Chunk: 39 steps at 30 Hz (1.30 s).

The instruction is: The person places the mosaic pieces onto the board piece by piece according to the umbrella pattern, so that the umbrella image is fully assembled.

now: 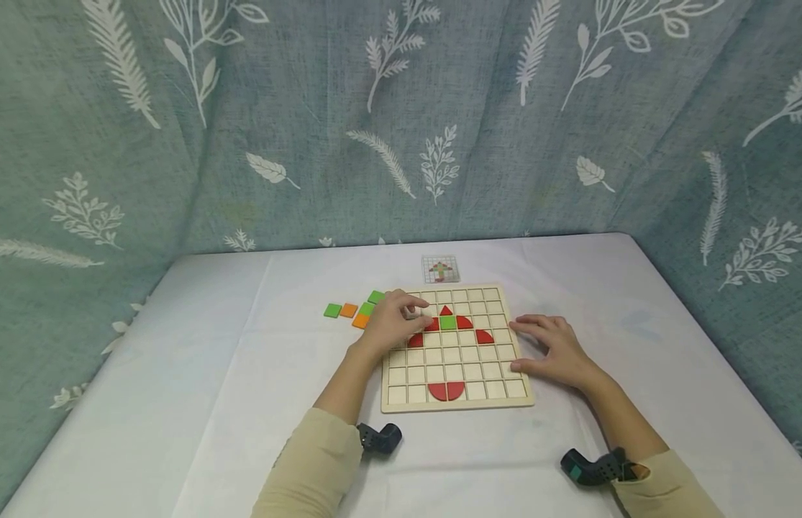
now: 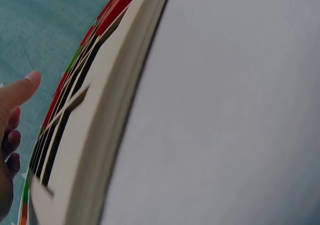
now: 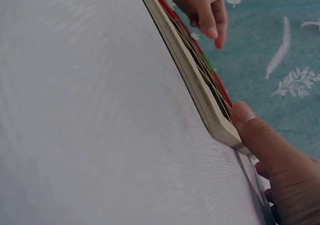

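A wooden grid board [image 1: 452, 355] lies on the table. On it a green square [image 1: 447, 323] sits below a red triangle [image 1: 447, 311], with red quarter-circle tiles [image 1: 464, 322] to either side. Two more red quarter-circles [image 1: 455, 391] form a half disc in the bottom row. My left hand [image 1: 390, 316] hovers over the board's upper left, fingers loosely bent; no tile shows between thumb and fingers in the right wrist view. At the board's right edge my right hand [image 1: 556, 349] rests with thumb and fingers spread, the thumb [image 3: 260, 135] touching the rim.
Several loose green tiles [image 1: 332, 310] and orange tiles [image 1: 349, 310] lie left of the board, some partly behind the left hand. A small pattern card [image 1: 441, 268] lies beyond the board's far edge. A patterned curtain [image 1: 336, 173] hangs behind the white-covered table [image 1: 245, 403].
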### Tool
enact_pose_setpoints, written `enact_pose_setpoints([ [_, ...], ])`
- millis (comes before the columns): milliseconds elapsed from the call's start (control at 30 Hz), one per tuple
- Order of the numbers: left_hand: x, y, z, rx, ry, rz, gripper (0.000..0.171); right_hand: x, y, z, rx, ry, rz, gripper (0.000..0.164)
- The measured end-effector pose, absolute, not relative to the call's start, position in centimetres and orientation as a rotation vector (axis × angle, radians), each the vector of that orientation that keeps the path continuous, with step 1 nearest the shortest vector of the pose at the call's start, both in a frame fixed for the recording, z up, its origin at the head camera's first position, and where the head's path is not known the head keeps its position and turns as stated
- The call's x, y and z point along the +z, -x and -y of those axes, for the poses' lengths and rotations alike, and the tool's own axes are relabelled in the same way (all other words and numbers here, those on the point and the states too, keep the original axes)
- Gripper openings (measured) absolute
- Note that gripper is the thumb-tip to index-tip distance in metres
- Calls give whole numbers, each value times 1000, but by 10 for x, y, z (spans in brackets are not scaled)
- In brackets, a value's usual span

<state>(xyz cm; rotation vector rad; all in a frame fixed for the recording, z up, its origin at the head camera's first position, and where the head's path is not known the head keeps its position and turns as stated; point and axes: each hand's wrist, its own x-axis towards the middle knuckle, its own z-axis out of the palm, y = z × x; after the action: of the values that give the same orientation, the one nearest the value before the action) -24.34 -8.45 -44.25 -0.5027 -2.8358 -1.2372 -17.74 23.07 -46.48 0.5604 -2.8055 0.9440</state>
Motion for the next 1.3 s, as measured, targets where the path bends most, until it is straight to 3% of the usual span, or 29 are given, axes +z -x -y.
enact_pose_setpoints([
  [800, -440, 241, 189, -1243, 161, 2800, 42, -466, 177, -231, 951, -556, 2808, 71],
  [1300, -455, 237, 229, -1100, 12, 2805, 55, -468, 178, -233, 951, -578, 2797, 71],
])
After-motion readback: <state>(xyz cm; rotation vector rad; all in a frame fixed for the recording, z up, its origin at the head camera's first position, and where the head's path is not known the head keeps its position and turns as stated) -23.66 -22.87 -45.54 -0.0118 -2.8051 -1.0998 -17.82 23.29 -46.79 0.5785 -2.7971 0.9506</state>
